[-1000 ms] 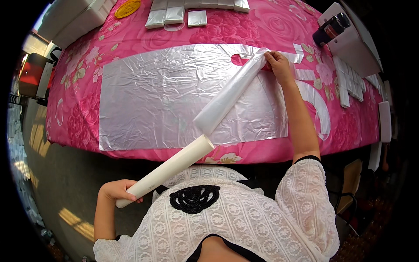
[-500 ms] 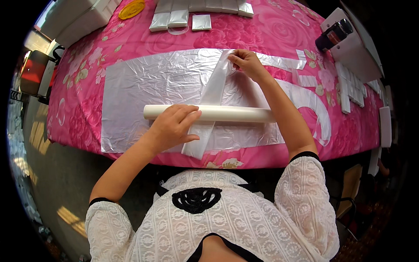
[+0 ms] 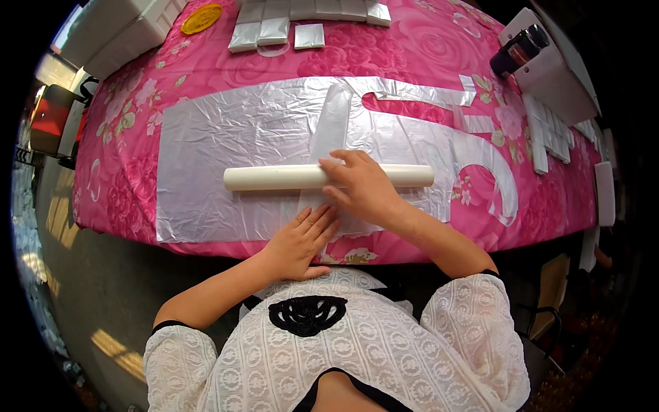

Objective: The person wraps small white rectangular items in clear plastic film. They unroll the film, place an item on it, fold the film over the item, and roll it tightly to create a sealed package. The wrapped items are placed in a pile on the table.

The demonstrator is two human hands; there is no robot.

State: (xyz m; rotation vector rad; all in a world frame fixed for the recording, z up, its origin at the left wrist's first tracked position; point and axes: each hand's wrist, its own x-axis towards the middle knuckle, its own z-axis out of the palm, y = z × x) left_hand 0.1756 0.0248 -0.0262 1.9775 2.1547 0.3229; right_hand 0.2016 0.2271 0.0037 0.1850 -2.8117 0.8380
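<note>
A thin, shiny whitish plastic bag (image 3: 220,130) with cut-out handle loops lies spread flat, its handles toward the right. Crosswise over it rests a long white tube (image 3: 268,178). A folded strip of the same film (image 3: 331,120) runs from the bag's far edge, under the tube, toward me. My right hand (image 3: 360,182) lies over the middle of the tube, fingers apart and touching it without wrapping round. Just nearer to me, my left hand (image 3: 302,240) presses flat with fingers stretched out on the near end of the strip, which it partly hides.
The table has a pink floral cloth (image 3: 123,199). Folded silvery packets (image 3: 309,36) line the far side, with more stacked packets (image 3: 546,134) at the right. A dark bottle (image 3: 519,51) stands beside a white box (image 3: 559,75). A yellow dish (image 3: 201,19) sits far left by white foam boxes (image 3: 130,41).
My right hand has let go of the strip's far end and come down onto the tube. My left hand has left the tube and moved right and nearer, onto the strip. The strip now lies flat.
</note>
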